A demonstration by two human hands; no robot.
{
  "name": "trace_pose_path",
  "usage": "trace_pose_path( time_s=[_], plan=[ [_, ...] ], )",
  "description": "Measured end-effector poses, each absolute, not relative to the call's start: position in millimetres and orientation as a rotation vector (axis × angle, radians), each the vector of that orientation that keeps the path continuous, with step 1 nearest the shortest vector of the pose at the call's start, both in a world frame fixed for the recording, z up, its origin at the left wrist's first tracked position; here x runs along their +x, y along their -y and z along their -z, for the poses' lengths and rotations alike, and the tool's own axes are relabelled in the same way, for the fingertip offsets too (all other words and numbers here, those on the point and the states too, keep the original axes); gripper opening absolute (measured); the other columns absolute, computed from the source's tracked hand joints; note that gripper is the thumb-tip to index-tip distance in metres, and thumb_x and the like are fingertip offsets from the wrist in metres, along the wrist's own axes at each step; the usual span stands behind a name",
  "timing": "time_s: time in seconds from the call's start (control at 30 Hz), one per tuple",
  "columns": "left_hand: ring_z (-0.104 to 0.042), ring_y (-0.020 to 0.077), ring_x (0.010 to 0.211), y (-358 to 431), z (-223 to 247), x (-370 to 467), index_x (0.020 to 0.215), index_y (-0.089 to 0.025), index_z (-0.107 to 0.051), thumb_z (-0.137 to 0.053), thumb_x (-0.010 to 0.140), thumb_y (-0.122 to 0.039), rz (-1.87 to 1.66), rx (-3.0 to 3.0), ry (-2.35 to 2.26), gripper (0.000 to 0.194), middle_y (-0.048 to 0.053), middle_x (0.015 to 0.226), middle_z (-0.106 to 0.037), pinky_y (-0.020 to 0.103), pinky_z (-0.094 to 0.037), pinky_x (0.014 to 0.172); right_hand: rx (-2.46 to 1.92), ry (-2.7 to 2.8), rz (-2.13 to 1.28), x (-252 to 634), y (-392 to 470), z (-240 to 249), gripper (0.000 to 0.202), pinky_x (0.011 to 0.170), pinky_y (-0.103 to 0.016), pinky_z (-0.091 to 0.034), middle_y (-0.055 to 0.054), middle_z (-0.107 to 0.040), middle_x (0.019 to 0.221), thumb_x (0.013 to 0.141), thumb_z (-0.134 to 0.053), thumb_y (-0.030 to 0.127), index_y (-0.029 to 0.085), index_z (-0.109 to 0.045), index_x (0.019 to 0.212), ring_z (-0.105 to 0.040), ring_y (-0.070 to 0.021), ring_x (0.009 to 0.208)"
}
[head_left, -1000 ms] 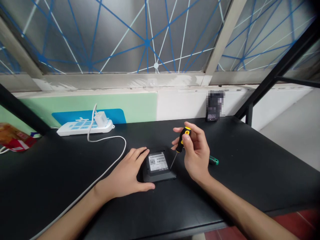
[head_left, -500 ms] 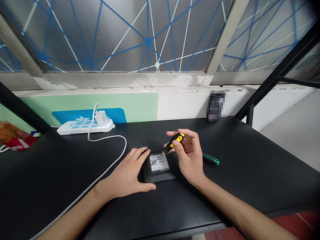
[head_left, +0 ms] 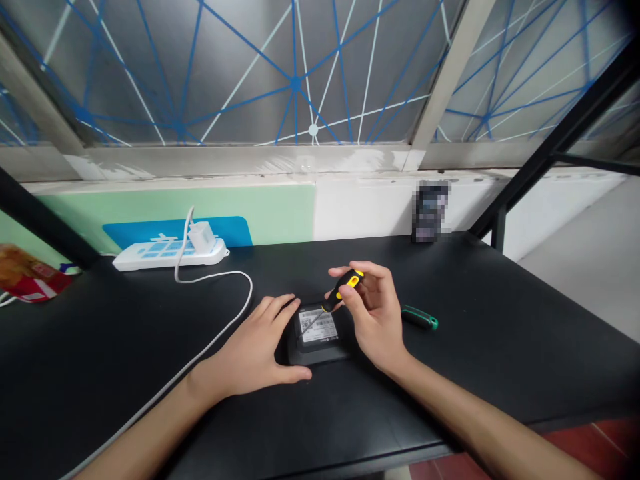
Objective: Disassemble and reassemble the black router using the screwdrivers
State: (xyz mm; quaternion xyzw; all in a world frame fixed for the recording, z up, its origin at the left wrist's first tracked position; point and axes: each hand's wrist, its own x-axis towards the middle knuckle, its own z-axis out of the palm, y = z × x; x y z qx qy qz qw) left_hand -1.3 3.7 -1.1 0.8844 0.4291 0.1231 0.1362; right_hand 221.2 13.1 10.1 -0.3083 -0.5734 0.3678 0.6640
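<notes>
A black box-shaped device [head_left: 325, 353] with a white printed label [head_left: 319, 325] lies on the black table. My left hand [head_left: 257, 347] rests at its left side, thumb along the near edge and fingers at the far left corner, spread apart. In my right hand [head_left: 377, 310] is a black and yellow screwdriver [head_left: 343, 291], held by the handle and tilted. Its thin shaft crosses the label, and the tip is down at the device's left edge. Behind my right hand lies a green and black handled tool [head_left: 420, 317], partly hidden by the hand.
On the table [head_left: 500, 347], a white power strip [head_left: 150, 255] holds a plugged-in adapter [head_left: 202, 237]. Its white cable [head_left: 200, 357] runs past my left arm. A red packet [head_left: 37, 277] sits far left. A pixelated dark object [head_left: 429, 212] leans against the back wall.
My right hand and the screwdriver have shifted slightly left and down, with the tip a little lower at the device's left edge. My left hand holds its place.
</notes>
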Motion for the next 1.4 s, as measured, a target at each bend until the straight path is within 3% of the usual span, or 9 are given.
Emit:
trace_pose_path(
  time_s=[0.13,0.3,0.43,0.53,0.8,1.07,1.3,1.4],
  plan=[
    [-0.041,0.0410,0.144,-3.8,0.4,-0.9,0.155,-0.018,-0.038,-0.077,0.078,-0.066,-0.355,2.559,-1.240,0.099,0.020,0.159,-0.042,0.060,-0.039,0.117,-0.706,1.324,-0.818,222.1,-13.0,-7.4,0.029,0.063,-0.026,-0.062,0.000,-0.072,0.112,0.094,-0.069,0.024,0.034,-0.057,0.118,-0.073,-0.0119,0.080],
    [-0.041,0.0412,0.144,-4.2,-0.6,-1.4,0.155,-0.018,-0.038,-0.077,0.078,-0.067,-0.363,2.559,-1.235,0.099,0.019,0.159,-0.043,0.061,-0.039,0.116,-0.761,1.307,-0.751,224.5,-11.8,-7.8,0.027,0.065,-0.027,-0.063,0.001,-0.070,0.098,0.091,-0.072,0.026,0.032,-0.061,0.116,-0.073,-0.0130,0.079],
    [-0.042,0.0416,0.143,-3.7,0.3,-2.2,0.155,-0.017,-0.038,-0.077,0.077,-0.068,-0.368,2.557,-1.238,0.101,0.020,0.158,-0.043,0.060,-0.039,0.116,-0.759,1.369,-0.819,227.1,-10.5,-10.2,0.031,0.078,-0.036,-0.065,-0.005,-0.072,0.118,0.102,-0.055,0.031,0.032,-0.056,0.132,-0.077,-0.0167,0.091],
    [-0.041,0.0412,0.144,-3.4,1.1,-2.9,0.156,-0.019,-0.038,-0.077,0.078,-0.068,-0.379,2.559,-1.235,0.100,0.019,0.159,-0.043,0.060,-0.039,0.117,-0.756,1.391,-0.840,227.3,-10.1,-9.1,0.033,0.082,-0.037,-0.064,-0.005,-0.070,0.125,0.103,-0.052,0.033,0.034,-0.055,0.136,-0.076,-0.0167,0.095],
    [-0.042,0.0418,0.144,-3.4,1.5,-3.8,0.156,-0.019,-0.037,-0.076,0.078,-0.069,-0.386,2.563,-1.223,0.100,0.019,0.159,-0.043,0.060,-0.039,0.116,-0.822,1.377,-0.738,225.3,-11.3,-6.4,0.031,0.067,-0.028,-0.062,0.000,-0.062,0.104,0.096,-0.066,0.030,0.038,-0.064,0.126,-0.069,-0.0129,0.083],
    [-0.041,0.0425,0.143,-3.0,1.9,-4.3,0.158,-0.022,-0.035,-0.077,0.078,-0.068,-0.387,2.560,-1.227,0.101,0.018,0.159,-0.043,0.061,-0.039,0.115,-0.772,1.415,-0.832,228.7,-9.0,-9.7,0.035,0.079,-0.035,-0.063,-0.005,-0.067,0.130,0.104,-0.051,0.033,0.038,-0.055,0.139,-0.074,-0.0167,0.096],
    [-0.041,0.0417,0.144,-3.4,1.1,-4.5,0.156,-0.020,-0.036,-0.075,0.079,-0.069,-0.386,2.571,-1.213,0.099,0.018,0.159,-0.043,0.061,-0.039,0.117,-0.787,1.407,-0.777,226.5,-11.1,-7.9,0.033,0.064,-0.028,-0.064,-0.001,-0.056,0.107,0.097,-0.064,0.032,0.042,-0.064,0.128,-0.066,-0.0121,0.080],
    [-0.041,0.0411,0.145,-2.9,0.8,-4.5,0.157,-0.019,-0.036,-0.075,0.079,-0.069,-0.360,2.572,-1.225,0.100,0.018,0.160,-0.042,0.060,-0.039,0.117,-0.812,1.371,-0.759,226.7,-11.6,-7.2,0.032,0.062,-0.029,-0.065,-0.001,-0.058,0.104,0.095,-0.067,0.030,0.040,-0.066,0.125,-0.064,-0.0125,0.078]
  ],
)
